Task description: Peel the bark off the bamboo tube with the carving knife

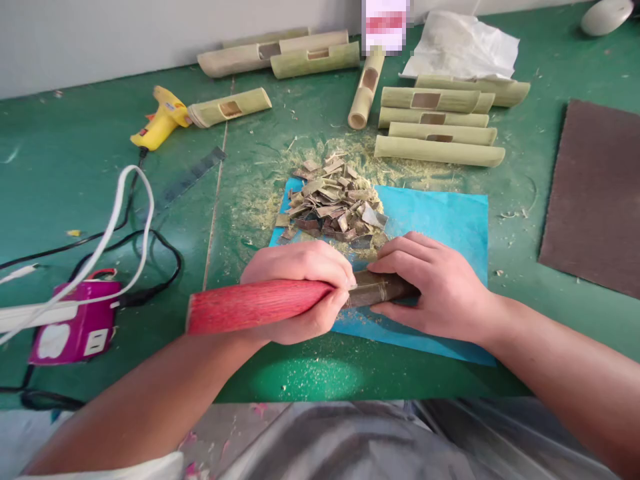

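My left hand (pixel 307 280) is closed around a red wooden handle (pixel 255 305), whose wide end points left. From the far side of that fist, a dark brown rod-like piece (pixel 367 291) runs right, with thin pale strands across it. My right hand (pixel 433 283) grips this piece, its thumb on the near side and its fingers on the far side. Whether the dark piece and the handle are joined is hidden by my left hand. Beneath both hands lies a blue sheet (pixel 435 213). A pile of brownish scraps (pixel 335 203) sits on its far left part.
Notched bamboo tubes (pixel 440 150) lie at the back of the green table, beside a white crumpled bag (pixel 463 47). A yellow glue gun (pixel 160 120) touches one tube. Cables and a purple power strip (pixel 75 323) occupy the left; a dark brown sheet (pixel 595 200) lies right.
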`<control>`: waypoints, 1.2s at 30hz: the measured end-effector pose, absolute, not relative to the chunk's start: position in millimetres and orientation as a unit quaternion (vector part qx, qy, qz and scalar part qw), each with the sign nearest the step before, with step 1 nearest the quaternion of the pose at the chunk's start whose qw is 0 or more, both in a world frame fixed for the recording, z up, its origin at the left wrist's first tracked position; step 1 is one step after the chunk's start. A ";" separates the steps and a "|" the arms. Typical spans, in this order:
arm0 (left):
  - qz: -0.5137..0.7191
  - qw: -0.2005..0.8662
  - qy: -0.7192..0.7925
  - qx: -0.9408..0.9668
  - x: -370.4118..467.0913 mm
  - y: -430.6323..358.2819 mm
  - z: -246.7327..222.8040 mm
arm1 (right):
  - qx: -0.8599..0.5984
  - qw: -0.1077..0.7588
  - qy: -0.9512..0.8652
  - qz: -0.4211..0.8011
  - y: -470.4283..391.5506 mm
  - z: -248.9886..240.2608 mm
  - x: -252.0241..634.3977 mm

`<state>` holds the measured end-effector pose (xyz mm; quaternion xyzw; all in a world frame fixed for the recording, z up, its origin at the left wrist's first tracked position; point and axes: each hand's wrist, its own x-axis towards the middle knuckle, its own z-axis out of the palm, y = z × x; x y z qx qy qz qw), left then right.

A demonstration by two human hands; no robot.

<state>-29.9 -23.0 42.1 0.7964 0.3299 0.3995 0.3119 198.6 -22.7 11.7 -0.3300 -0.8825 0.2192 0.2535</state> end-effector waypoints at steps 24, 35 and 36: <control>0.413 0.349 0.322 0.777 -33.4 -20.7 40.6 | -0.328 0.261 -0.883 0.211 -23.1 9.0 199.3; 0.385 0.319 0.330 0.800 -30.0 -21.1 44.0 | -0.328 0.256 -0.884 0.212 -22.9 11.2 198.0; 0.386 0.318 0.332 0.800 -30.7 -21.2 44.4 | -0.329 0.257 -0.884 0.212 -23.0 11.0 197.9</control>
